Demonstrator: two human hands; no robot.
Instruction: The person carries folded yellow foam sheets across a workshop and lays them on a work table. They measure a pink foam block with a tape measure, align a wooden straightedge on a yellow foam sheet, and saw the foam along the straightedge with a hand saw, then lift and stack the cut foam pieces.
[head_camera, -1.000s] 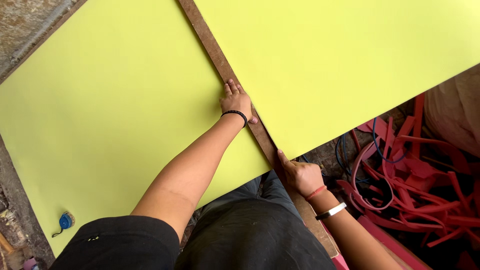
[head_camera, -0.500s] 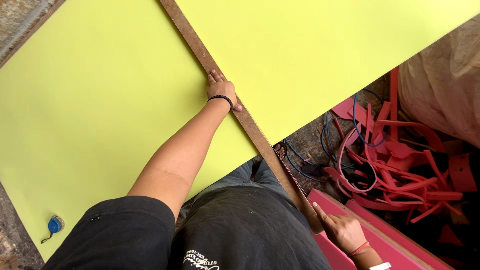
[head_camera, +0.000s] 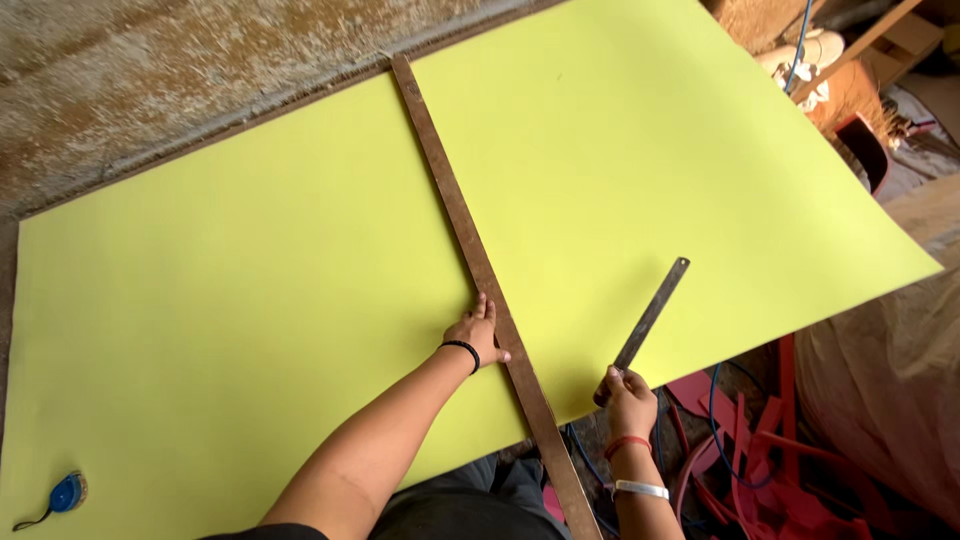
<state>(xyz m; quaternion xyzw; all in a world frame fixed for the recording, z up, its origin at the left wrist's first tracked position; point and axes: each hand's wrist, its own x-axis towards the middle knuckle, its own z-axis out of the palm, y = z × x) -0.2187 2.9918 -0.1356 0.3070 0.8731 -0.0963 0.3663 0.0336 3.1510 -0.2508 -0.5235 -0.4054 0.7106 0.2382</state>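
A long brown straightedge (head_camera: 470, 255) is lying across a big yellow-green sheet (head_camera: 250, 300), running from the sheet's far edge down past its near edge toward the person's lap. Its surface is looking dull and rusty, narrow and flat. The left hand (head_camera: 477, 335) is pressing flat on the sheet right against the straightedge's left side, fingers spread and touching its edge, a black band sitting at the wrist. The right hand (head_camera: 628, 392) is closing around the lower end of a shorter grey metal ruler (head_camera: 650, 318), which is slanting up and to the right over the sheet, well apart from the long straightedge. A red band and a white band are circling that wrist.

The sheet is spreading wide on both sides, leaving plenty of bare yellow room left of the straightedge and between the two rulers. Its near right corner is hanging out past the support. A small blue tape measure (head_camera: 64, 494) is resting near the sheet's near left corner.

Beyond the far edge, a rough, stained concrete surface (head_camera: 180, 70) is showing. Below the right edge, a pile of red strips (head_camera: 760, 450) is lying tangled with a blue cord.
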